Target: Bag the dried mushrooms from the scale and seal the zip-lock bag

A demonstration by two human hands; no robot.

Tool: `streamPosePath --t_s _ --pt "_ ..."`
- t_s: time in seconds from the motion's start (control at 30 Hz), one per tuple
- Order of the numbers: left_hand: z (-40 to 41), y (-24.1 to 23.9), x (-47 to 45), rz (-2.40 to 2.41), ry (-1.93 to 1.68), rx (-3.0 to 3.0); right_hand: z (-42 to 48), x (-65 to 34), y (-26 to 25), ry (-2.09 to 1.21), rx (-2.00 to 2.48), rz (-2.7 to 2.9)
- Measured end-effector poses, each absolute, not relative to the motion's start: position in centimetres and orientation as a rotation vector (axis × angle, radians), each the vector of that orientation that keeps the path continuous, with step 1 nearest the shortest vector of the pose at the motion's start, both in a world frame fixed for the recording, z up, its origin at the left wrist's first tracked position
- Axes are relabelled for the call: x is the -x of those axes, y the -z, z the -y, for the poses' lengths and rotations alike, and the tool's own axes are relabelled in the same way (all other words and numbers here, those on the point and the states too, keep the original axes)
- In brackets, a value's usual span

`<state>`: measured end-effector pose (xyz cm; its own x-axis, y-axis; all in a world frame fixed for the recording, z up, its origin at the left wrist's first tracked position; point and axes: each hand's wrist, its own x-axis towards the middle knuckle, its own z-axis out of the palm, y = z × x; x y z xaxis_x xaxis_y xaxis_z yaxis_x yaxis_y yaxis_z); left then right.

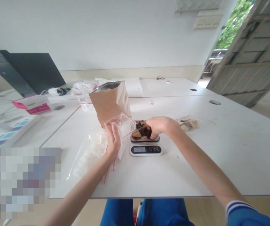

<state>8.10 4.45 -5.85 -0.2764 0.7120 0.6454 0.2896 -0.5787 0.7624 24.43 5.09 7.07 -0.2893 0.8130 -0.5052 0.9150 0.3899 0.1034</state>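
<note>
Scale point(145, 147) carries brown pieces point(139, 130). Right hand point(159, 125) fingers pinch pieces; left hand point(112, 139) fingers pinch open zip bag point(123, 124). Paper bag point(110, 102) stands behind.

Looks like plain office or workroom: long white desks with cable holes point(214, 102), black computer tower point(2, 73) at 10 o'clock, bare white wall, weathered grey wooden door point(255, 59) open at 2 o'clock.
</note>
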Motion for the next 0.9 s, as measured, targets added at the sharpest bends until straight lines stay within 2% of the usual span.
streamPosePath --t_s 0.47,0.63,0.77,0.83,0.9 --pt "-4.1 5.3 -8.5 -1.265 -1.933 -1.796 -5.5 -25.5 -6.7 0.278 -1.492 -2.293" --pt "-4.0 5.5 -8.5 -1.291 -1.892 -1.837 -5.3 -27.6 -8.3 0.477 -1.511 -2.807" --pt "-4.0 5.7 -8.4 -1.3 -1.834 -1.864 -4.7 -27.2 -9.2 0.445 -1.875 -3.406" --pt "-4.2 5.8 -8.4 -1.304 -1.804 -1.852 -4.5 -26.2 -9.0 0.44 -2.08 -3.551" --pt "-4.3 5.8 -8.5 -1.312 -1.775 -1.83 -4.4 -25.2 -8.5 0.583 -2.072 -3.56"
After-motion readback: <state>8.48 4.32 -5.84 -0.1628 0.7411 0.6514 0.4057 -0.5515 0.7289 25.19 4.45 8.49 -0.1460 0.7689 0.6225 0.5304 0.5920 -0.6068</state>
